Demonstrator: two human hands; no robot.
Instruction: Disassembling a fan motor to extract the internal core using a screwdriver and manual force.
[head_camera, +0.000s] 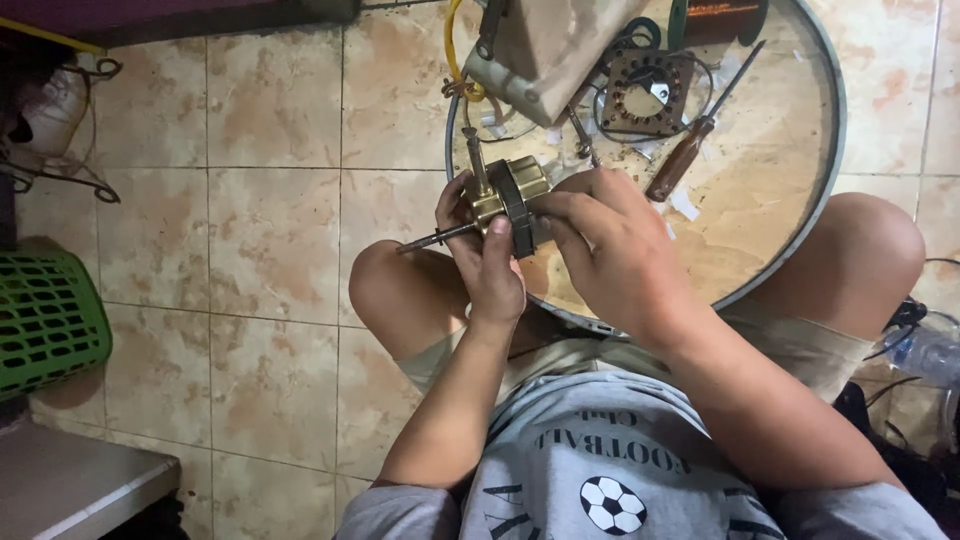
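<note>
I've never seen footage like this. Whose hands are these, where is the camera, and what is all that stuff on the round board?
The single picture comes from a camera worn on a person's head, looking down, so you see their own arms, knees and shirt. The person sits over a tiled floor with a round tray between the knees. Both hands grip a small brass-coloured motor with a thin shaft sticking out to the side: the left hand wraps it from below, the right hand from the other side. On the tray lie a wooden-handled screwdriver, a square motor core ringed with copper windings, a grey casing and loose wires. A green basket stands off to one side.
</note>
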